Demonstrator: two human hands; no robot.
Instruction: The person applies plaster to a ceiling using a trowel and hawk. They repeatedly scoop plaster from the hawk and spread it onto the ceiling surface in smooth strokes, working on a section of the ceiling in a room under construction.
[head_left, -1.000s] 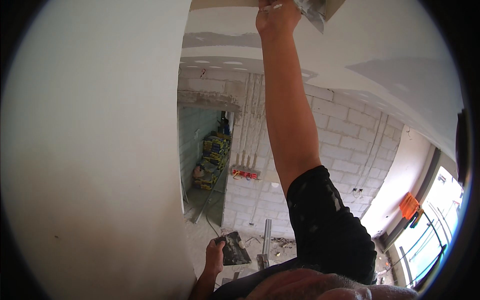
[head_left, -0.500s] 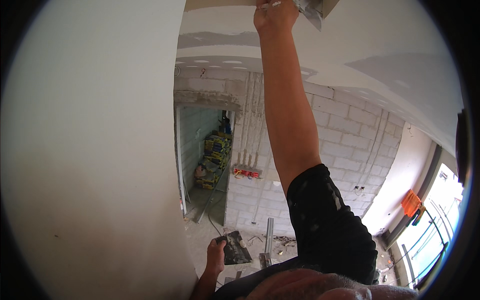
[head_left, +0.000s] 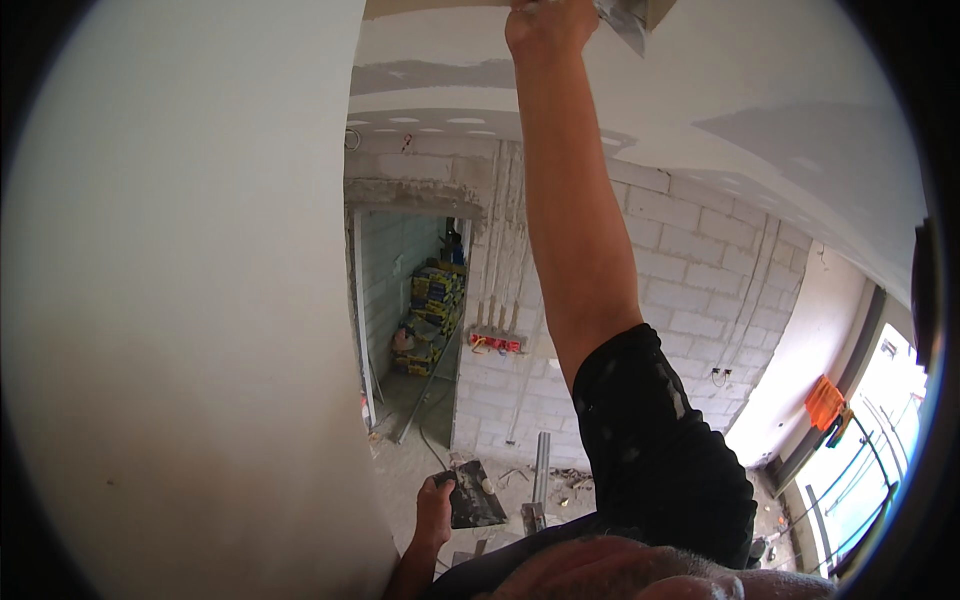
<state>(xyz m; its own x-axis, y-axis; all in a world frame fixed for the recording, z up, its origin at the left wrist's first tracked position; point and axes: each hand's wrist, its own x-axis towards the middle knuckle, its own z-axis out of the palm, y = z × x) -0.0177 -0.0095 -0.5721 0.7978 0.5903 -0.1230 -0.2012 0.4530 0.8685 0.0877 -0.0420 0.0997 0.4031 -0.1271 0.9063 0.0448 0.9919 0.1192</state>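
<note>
High overhead, my right hand [head_left: 553,25] is closed on a metal filling knife [head_left: 625,22], its blade close to the white ceiling [head_left: 680,65]. Part of the hand and tool runs past the upper edge, so I cannot tell whether the blade touches. Low at the left, my left hand [head_left: 433,512] grips the edge of a dark, flat rectangular plasterer's hawk [head_left: 478,497]. A small pale lump of filler [head_left: 488,487] sits on it.
A smooth pale wall [head_left: 180,300] stands close on the left. Behind are a block wall [head_left: 690,250] with a red socket box [head_left: 497,343], and a doorway showing stacked yellow-and-dark bags [head_left: 435,300]. An upright metal profile [head_left: 542,470] rises near me. An orange cloth [head_left: 824,402] hangs at right.
My raised right hand and its knife have shifted very slightly up and left. The left hand and hawk stay nearly where they were.
</note>
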